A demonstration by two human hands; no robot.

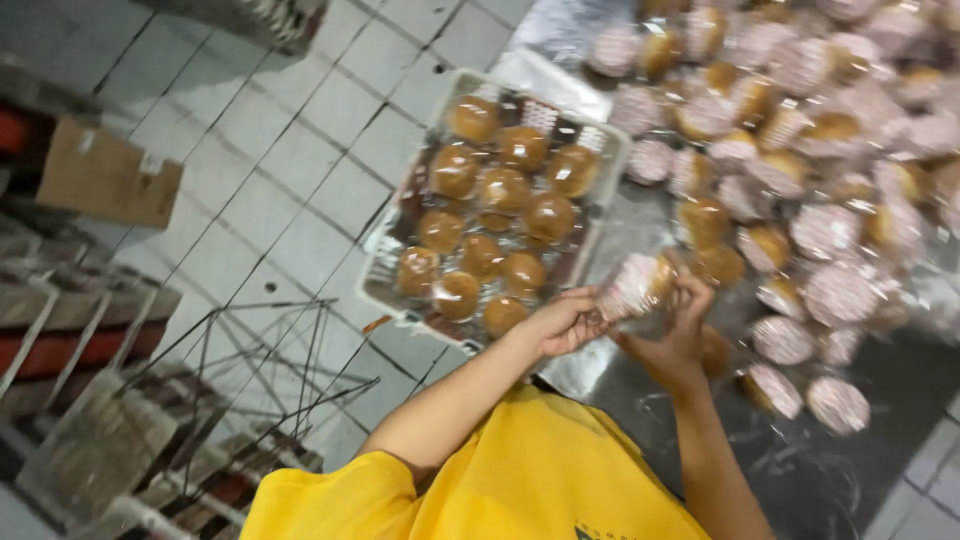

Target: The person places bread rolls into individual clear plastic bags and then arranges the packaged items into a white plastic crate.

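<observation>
Both my hands meet over the edge of a shiny metal table [820,470]. My left hand [562,322] and my right hand [680,335] together hold one brown bun in a pink-patterned paper wrapper [636,285]. The fingers of both hands close around it. Just left of my hands lies a white tray [468,82] filled with several bare golden-brown buns [500,190]. To the right, a big heap of wrapped buns [800,150] covers the table.
Grey tiled floor [250,180] lies beyond the tray on the left. A black wire rack [270,370] stands at lower left, beside stacked metal trays [90,450]. A piece of brown cardboard [105,175] sits at the far left. My yellow shirt [500,480] fills the bottom.
</observation>
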